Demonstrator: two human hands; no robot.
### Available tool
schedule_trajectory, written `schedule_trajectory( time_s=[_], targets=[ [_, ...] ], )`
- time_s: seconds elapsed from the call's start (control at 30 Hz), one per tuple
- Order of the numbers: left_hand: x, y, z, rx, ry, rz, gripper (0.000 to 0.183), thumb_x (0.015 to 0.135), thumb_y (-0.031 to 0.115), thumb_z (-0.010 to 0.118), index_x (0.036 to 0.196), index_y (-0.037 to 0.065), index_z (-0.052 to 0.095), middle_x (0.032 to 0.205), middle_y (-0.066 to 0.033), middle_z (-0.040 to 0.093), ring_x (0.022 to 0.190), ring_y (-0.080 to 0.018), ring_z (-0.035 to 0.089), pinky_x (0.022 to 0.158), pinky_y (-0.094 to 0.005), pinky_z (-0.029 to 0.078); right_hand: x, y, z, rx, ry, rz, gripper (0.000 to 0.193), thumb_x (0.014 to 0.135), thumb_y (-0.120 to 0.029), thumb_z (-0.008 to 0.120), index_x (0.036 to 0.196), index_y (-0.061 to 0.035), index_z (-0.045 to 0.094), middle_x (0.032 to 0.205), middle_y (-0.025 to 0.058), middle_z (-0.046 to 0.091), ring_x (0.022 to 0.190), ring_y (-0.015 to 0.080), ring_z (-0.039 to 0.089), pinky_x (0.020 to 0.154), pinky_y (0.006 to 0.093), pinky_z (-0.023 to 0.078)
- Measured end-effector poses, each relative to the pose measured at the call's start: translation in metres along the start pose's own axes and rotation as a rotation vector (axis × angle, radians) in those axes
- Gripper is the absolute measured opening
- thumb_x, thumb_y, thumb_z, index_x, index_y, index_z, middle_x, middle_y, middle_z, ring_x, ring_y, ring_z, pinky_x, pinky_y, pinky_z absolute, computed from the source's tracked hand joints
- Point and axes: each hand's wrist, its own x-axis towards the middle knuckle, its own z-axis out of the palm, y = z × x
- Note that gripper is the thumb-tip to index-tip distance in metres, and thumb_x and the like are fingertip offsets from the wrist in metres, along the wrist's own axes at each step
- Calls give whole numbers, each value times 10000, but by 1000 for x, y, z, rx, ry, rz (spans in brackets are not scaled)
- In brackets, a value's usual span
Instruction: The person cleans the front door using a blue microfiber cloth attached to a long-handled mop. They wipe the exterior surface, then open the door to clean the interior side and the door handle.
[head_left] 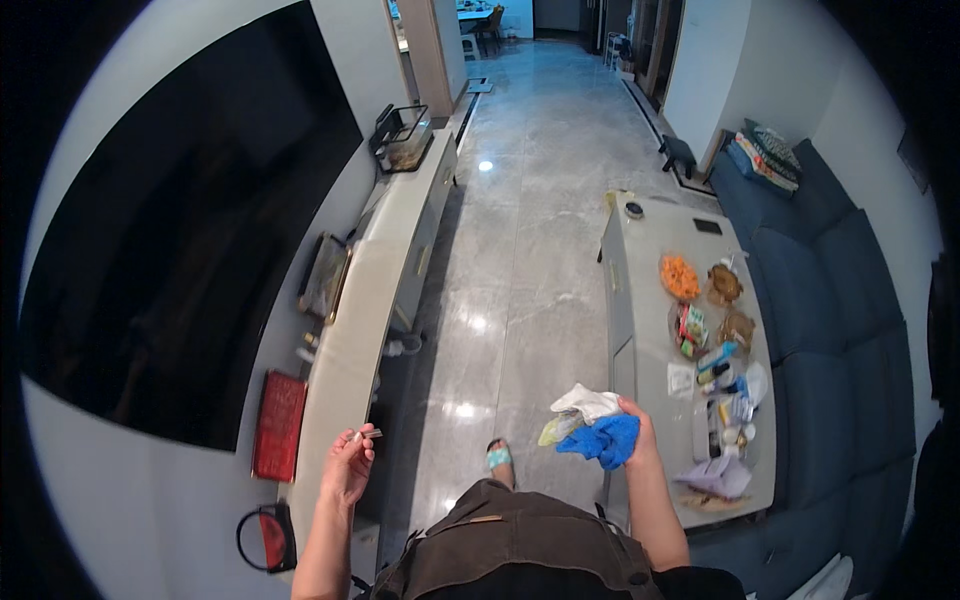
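My left hand [350, 462] is closed in a pinch beside the TV cabinet. Between its fingertips sticks out a small, short, dark-and-light piece [373, 433], too small to name. On the other side, my right hand [643, 432] grips a bunch of crumpled cloths near the coffee table's edge. A bright blue cloth [604, 441] hangs lowest, a white cloth [588, 402] lies above it, and a pale yellow-green piece [556, 430] pokes out at the left. The right fingers are partly hidden by the bunch.
The long TV cabinet [385, 255] carries a glass tank [408, 150], a framed box and a red panel [280, 425]. Opposite, the coffee table [650, 235] holds an orange-filled bowl [680, 277], bags, bottles and papers. A blue sofa [800, 290] stands behind it; grey tiled floor [520, 230] runs between.
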Motion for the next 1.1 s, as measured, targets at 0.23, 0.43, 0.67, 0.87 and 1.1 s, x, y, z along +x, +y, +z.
schedule_trajectory(
  time_s=[0.23, 0.43, 0.67, 0.87, 1.1],
  targets=[
    [244, 63, 157, 124, -160, -123, 48, 845, 53, 586, 887, 38, 567, 1011, -111, 617, 721, -113, 565, 630, -235, 483, 130, -101, 37, 95, 215, -114, 364, 815, -241, 538, 1068, 20, 565, 1017, 158, 615, 914, 301, 600, 832, 398, 474],
    [415, 50, 278, 115, -353, -243, 32, 841, 48, 595, 872, 53, 601, 883, -76, 638, 689, -100, 564, 607, -231, 473, 230, -186, 7, 173, 358, -196, 353, 799, -245, 577, 1054, -1, 574, 1007, 149, 619, 901, 295, 603, 814, 408, 480],
    [577, 99, 375, 141, -253, -227, 141, 865, 89, 577, 1005, 77, 568, 815, -52, 617, 757, -139, 591, 610, -242, 476, 436, -320, 64, 122, 251, -223, 330, 771, -228, 580, 1013, -2, 585, 975, 144, 621, 872, 280, 606, 776, 391, 494],
    [700, 134, 403, 96, -86, -189, 134, 867, 108, 574, 999, 86, 574, 825, -59, 623, 786, -193, 621, 616, -289, 524, 641, -405, 161, -8, 99, -84, 302, 775, -198, 563, 993, 8, 593, 948, 132, 619, 863, 261, 601, 779, 365, 487],
    [896, 202, 451, 68, -10, -153, 167, 873, 128, 568, 1038, 113, 554, 846, -58, 620, 823, -231, 632, 661, -356, 566, 853, -491, 227, 54, 52, -63, 277, 771, -195, 580, 969, -3, 599, 962, 124, 615, 870, 251, 593, 780, 367, 481]
  ],
)
